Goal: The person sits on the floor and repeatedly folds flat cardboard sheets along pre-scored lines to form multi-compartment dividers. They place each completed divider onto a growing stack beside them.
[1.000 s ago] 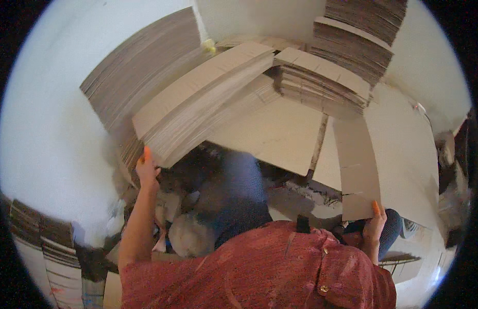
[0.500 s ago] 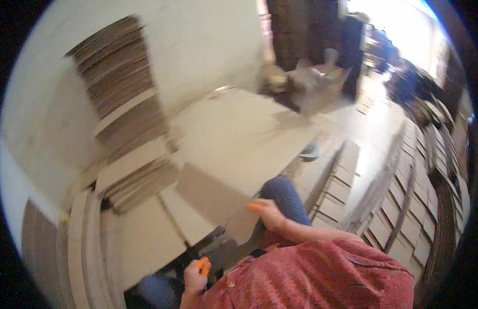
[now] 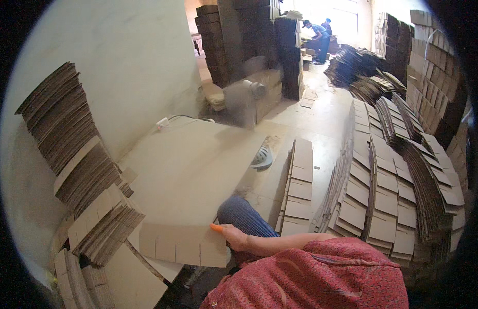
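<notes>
Currently, the right hand [image 3: 232, 237] grips the slotted cardboard strip [image 3: 185, 247] by one end over the desk [image 3: 192, 159]; the left hand, visible earlier, has left view, its state undeterminable.

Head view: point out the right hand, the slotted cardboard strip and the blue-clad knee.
Right hand [image 3: 232, 236], head view: back of the hand.
Slotted cardboard strip [image 3: 187, 246], head view: middle of its face.
Blue-clad knee [image 3: 242, 212], head view: upper side.
</notes>
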`<state>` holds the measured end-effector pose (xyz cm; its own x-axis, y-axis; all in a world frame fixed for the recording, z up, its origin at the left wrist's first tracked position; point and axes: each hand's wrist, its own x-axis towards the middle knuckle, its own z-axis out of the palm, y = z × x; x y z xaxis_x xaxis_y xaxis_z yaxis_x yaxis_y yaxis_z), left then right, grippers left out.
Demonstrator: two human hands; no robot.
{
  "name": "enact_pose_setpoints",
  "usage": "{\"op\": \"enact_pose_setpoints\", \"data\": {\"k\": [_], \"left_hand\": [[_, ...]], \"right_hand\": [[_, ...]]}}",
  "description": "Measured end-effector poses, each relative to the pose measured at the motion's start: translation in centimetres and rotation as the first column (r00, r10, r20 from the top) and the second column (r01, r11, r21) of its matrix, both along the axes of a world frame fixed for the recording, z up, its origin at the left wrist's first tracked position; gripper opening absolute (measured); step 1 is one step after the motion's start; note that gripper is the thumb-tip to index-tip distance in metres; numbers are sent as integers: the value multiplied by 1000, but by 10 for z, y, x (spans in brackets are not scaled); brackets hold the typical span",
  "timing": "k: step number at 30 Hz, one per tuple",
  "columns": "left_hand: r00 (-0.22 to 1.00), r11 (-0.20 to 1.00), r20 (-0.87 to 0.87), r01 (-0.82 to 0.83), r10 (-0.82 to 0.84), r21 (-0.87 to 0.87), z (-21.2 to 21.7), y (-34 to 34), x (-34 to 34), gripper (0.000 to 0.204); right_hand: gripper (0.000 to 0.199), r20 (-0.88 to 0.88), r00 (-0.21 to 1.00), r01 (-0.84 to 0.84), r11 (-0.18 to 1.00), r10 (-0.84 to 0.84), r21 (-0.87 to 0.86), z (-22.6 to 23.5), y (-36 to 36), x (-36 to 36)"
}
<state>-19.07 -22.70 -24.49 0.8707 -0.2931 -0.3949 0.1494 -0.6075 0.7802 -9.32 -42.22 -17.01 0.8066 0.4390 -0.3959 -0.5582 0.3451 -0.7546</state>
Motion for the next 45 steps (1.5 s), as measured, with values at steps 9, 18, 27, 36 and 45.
{"op": "enact_pose_setpoints", "data": {"k": [9,18,27,36,45], "left_hand": [[999,1000,-40,14,-15,-20,1,-13,13,28],[998,999,-67,9,-11,-32,1,-18,17,28],[997,999,-82,-1,-3,-42,0,-19,19,28],[996,999,-93,-17,13,-44,0,-21,19,27],[996,999,-93,-17,14,-35,2,-22,20,27]], "right_hand": [[36,50,992,-114,993,115,-24,3,2,-3],[38,63,982,-177,983,179,-43,0,0,-1],[37,43,981,-187,980,190,-65,-7,-1,0],[33,49,978,-202,979,203,-20,-17,-1,5],[32,24,984,-175,984,176,-15,-6,0,1]]}}
